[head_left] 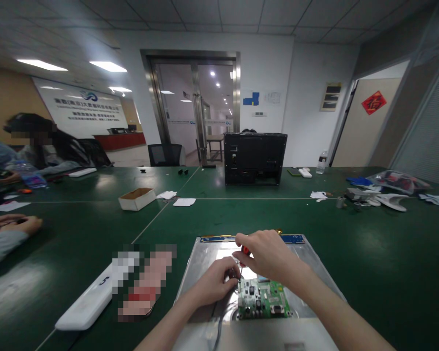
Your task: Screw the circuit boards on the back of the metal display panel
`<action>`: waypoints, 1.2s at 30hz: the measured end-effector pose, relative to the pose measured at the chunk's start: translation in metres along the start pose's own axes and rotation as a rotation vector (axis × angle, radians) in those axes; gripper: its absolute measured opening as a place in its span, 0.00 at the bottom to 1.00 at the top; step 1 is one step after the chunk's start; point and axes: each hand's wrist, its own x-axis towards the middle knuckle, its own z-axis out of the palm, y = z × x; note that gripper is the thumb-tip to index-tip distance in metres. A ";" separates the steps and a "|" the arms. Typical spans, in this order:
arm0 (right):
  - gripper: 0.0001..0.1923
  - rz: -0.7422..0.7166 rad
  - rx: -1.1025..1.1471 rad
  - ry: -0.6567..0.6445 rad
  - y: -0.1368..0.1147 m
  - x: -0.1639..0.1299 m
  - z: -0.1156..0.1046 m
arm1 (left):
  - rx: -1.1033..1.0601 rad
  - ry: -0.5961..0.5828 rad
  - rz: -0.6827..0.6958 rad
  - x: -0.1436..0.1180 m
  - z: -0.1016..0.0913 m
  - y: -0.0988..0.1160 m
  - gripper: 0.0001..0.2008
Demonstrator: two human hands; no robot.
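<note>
A green circuit board (263, 298) lies on the silvery back of a flat panel (202, 261) in front of me. My right hand (269, 256) is closed round the red and black handle of a screwdriver (245, 250), above the board's far left corner. Its thin shaft points down towards that corner; where the tip meets is too small to make out. My left hand (217, 279) is closed with thumb and forefinger beside the shaft at the board's left edge. What it pinches, if anything, is hidden. A blue strip board (293, 239) runs along the panel's far edge.
A grey cable (219, 329) runs off the panel's near side. Left of it lie a white device (88, 307) and a blurred pinkish object (148, 282). Farther off stand an open box (137, 200) and a black monitor housing (255, 158). Other people sit at left.
</note>
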 end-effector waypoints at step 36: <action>0.08 0.016 0.010 -0.011 0.004 0.003 0.001 | 0.014 -0.006 -0.013 0.000 -0.001 0.002 0.07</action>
